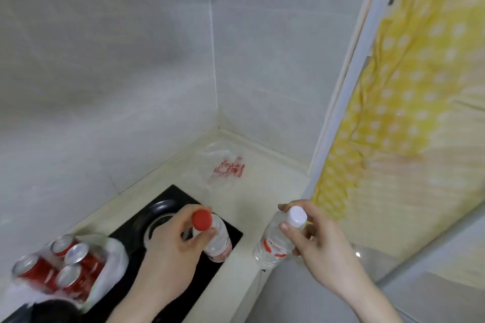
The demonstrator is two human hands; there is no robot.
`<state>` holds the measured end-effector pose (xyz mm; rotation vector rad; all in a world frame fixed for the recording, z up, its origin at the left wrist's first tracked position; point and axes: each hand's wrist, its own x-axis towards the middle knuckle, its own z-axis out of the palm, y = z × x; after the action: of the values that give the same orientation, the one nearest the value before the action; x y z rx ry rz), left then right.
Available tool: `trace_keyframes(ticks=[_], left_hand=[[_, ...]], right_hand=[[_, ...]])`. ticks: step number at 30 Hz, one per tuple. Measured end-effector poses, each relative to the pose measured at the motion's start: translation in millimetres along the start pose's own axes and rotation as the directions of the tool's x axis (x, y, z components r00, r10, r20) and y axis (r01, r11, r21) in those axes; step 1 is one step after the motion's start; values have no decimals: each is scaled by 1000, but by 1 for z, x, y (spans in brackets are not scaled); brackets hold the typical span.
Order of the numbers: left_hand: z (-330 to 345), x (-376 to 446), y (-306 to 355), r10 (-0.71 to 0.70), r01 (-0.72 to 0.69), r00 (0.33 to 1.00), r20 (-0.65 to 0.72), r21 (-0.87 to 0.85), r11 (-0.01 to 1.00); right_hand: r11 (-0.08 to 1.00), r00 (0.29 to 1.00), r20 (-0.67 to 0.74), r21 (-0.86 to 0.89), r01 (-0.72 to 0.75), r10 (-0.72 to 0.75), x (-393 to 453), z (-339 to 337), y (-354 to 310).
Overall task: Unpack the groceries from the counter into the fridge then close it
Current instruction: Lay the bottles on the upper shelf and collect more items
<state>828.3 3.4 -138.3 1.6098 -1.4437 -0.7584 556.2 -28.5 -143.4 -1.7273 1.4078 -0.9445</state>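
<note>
Pale tiled walls meet in a corner above the cream counter where I am working. I have a clear bottle in each hand. My left hand grasps the red-capped bottle near its neck, thumb and fingers curled round it just under the cap, and I hold it tilted over the right edge of the black cooktop; I cannot tell whether its base touches the glass. My right hand grasps the white-capped bottle the same way, fingers wrapped below the cap, and this one hangs tilted past the counter's front edge, lifted off the surface. Its label shows a red band. The two bottles are apart, with bare counter between them.

Left of the cooktop sits a pack of red soda cans, silver tops up, wrapped in loose clear plastic, near my left forearm. Farther back, near the wall corner, a crumpled clear plastic bag with red print lies flat on the counter.

On my right stands a tall pale panel edge, and behind it hangs yellow cloth with white dots. Whether that panel belongs to the fridge I cannot tell.
</note>
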Motion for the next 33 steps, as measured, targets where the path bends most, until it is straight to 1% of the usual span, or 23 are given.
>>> trace_keyframes(ticks=[5,10,13,16,18,21,24,28,33], left_hand=[[86,38,49,76,-74,991,107,-19,997],[184,66,107,149,-131,962,229,-94,987],[244,76,141,205,-170,928,310,-137,976],[302,85,174,282,-228,871,403,-178,957],[335,89,196,332,-263,813,478,-207,942],[383,93,229,407,-318,722,560,-254,914],[434,96,262,487,-363,612,623,-326,873],[505,96,307,587,-419,424,689,-426,802],[583,98,357,654,-342,194,731,-575,743]], right_hand=[[997,991,-110,-27,-76,73,-1,-87,41],[989,962,-243,-54,-140,123,-9,-177,83],[983,933,-330,-65,-173,142,-22,-230,107],[973,886,-432,-72,-221,170,-41,-278,128],[961,844,-502,-80,-264,190,-57,-305,140],[946,763,-610,-64,-317,214,-80,-338,153],[924,659,-716,-51,-378,230,-101,-368,161],[881,510,-824,-29,-471,246,-125,-403,168],[820,334,-905,29,-571,265,-135,-441,169]])
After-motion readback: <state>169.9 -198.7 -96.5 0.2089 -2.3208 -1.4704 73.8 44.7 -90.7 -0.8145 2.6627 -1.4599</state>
